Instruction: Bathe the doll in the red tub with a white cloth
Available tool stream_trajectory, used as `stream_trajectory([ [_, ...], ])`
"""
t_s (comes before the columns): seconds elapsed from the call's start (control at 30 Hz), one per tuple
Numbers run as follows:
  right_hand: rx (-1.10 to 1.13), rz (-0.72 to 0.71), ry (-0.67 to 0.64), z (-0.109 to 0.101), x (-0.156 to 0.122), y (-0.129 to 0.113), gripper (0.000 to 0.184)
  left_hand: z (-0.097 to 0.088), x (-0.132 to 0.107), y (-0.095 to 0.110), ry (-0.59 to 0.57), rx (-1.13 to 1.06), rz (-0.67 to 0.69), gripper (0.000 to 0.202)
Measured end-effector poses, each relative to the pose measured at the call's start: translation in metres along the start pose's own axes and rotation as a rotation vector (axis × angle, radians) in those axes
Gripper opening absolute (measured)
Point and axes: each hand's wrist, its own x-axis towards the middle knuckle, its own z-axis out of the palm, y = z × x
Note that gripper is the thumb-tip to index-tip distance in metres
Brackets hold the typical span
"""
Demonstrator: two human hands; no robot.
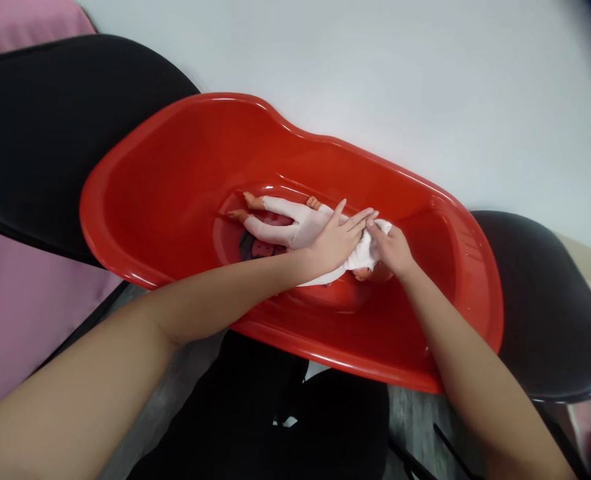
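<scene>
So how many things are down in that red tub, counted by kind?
doll: 1
white cloth: 1
hands: 2, the left hand and the right hand
Total: 4

Both our bare arms reach forward, converging. Our left hand (338, 237) lies palm down, fingers straight, slightly spread. Our right hand (394, 250) is knuckles up, fingers curled in and pinched, just beside the left fingertips.

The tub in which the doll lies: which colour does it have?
The tub is a plain, glossy red; the head view shows it best.
</scene>
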Motion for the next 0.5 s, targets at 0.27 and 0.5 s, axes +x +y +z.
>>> stream_trajectory([
  [0.27,0.192,-0.03,0.083,-0.012,0.005,0.005,0.044,-0.009,-0.001,-0.008,-0.082,-0.182,-0.122,0.073],
  [0.5,0.394,0.004,-0.073,-0.013,0.0,-0.007,0.056,-0.018,-0.004,-0.02,-0.023,-0.224,-0.117,0.08],
])
